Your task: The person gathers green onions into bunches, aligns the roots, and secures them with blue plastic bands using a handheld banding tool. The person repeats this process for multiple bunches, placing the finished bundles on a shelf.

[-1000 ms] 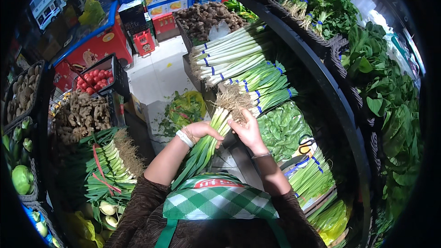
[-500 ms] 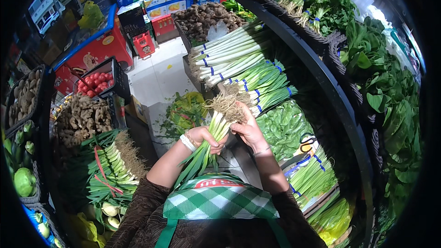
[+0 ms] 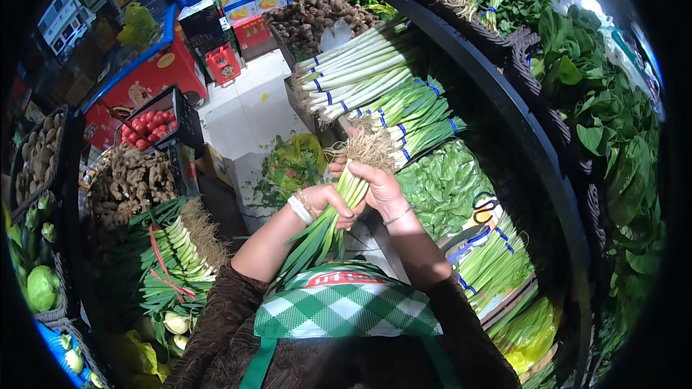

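Note:
A bunch of green onions (image 3: 350,189) is held in front of my apron, its shaggy roots up and away from me, its green leaves hanging toward me. My left hand (image 3: 330,204) is closed round the stalks at their middle. Just below the roots, my right hand (image 3: 382,189) is wrapped round the white part, with its thumb on the near side and fingertips showing beyond the stalks. Tied green onions (image 3: 414,121) with blue bands lie beyond my right hand, and flat leafy greens (image 3: 443,191) lie to its right.
Leeks (image 3: 353,75) and ginger-like roots (image 3: 324,21) lie farther off. On the left are tomatoes (image 3: 149,130), ginger (image 3: 133,180) and more rooted onions (image 3: 176,252). Scissors (image 3: 485,207) rest at the right. Trimmings and a yellow bag (image 3: 306,162) lie on the floor. A dark shelf edge (image 3: 497,101) curves along the right.
My right hand has shifted left and down from the roots' side to wrap round the stalks. My left hand has moved slightly toward it, still gripping the bunch. The view has shifted slightly.

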Available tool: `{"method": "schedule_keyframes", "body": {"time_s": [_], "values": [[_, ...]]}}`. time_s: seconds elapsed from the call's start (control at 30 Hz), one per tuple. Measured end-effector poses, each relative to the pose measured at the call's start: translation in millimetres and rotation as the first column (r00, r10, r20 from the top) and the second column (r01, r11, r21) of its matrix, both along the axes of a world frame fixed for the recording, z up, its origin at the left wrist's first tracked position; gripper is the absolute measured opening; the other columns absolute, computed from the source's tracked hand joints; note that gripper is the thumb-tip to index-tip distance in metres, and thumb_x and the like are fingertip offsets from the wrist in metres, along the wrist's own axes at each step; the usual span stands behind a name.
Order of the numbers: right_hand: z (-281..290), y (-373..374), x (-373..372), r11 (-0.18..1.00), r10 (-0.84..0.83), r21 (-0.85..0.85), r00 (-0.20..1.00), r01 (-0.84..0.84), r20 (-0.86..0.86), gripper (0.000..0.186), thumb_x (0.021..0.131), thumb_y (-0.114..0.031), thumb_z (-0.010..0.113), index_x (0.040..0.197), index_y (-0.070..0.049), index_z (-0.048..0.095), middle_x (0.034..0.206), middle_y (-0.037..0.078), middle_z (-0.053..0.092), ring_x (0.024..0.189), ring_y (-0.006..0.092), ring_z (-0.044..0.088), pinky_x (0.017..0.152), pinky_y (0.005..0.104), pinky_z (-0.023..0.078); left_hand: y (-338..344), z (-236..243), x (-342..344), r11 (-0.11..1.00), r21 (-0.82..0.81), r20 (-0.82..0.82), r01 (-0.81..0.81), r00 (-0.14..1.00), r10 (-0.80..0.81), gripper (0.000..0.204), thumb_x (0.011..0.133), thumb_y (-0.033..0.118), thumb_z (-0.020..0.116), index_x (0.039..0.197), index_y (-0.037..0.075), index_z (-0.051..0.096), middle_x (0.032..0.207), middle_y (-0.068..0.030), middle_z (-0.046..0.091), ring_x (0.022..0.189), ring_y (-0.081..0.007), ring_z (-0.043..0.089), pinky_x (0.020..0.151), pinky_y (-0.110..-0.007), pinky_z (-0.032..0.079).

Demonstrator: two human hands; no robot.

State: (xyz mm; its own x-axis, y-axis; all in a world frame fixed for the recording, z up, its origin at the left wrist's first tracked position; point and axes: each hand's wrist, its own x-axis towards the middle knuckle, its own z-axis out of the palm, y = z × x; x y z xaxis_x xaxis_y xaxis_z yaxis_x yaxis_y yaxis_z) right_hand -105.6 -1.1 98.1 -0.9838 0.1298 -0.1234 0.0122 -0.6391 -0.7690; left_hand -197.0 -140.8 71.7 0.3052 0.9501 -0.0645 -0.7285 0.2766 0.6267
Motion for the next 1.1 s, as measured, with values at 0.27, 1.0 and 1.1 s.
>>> {"method": "schedule_keyframes", "body": {"time_s": [0.27,1.0,1.1], "values": [[-1,-5,1,0.963,-0.268,0.051,0.961,0.265,0.067,0.016,0.089,-0.018,0.063,0.084,-0.002,0.067,0.073,0.003,0.062,0.065,0.0116,0.058,0.062,0.0261,0.047,7,20,9,0.957,0.082,-0.494,-0.278,0.822,0.281,0.039,0.073,0.009,0.079,0.106,-0.001,0.059,0.101,-0.0066,0.065,0.094,-0.0153,0.062,0.084,-0.031,0.051],[2,47,52,0.839,-0.368,0.318,0.892,0.440,-0.264,0.056,0.082,0.003,0.069,0.131,-0.004,0.043,0.117,0.006,0.057,0.106,0.0151,0.056,0.092,0.0298,0.047,55,1,36,0.992,-0.113,0.003,0.053,0.999,-0.053,0.035,0.067,0.011,0.067,0.096,0.000,0.053,0.067,-0.0087,0.055,0.056,-0.0210,0.056,0.070,-0.038,0.052],[-1,46,56,0.799,-0.506,0.243,0.833,0.551,-0.224,0.036,0.082,0.003,0.068,0.114,-0.003,0.051,0.098,0.002,0.062,0.088,0.0114,0.061,0.078,0.0267,0.051,60,6,44,0.966,-0.256,-0.016,-0.040,0.999,0.037,0.032,0.077,0.015,0.068,0.101,-0.002,0.055,0.070,-0.0107,0.058,0.057,-0.0226,0.058,0.071,-0.040,0.054]]}}
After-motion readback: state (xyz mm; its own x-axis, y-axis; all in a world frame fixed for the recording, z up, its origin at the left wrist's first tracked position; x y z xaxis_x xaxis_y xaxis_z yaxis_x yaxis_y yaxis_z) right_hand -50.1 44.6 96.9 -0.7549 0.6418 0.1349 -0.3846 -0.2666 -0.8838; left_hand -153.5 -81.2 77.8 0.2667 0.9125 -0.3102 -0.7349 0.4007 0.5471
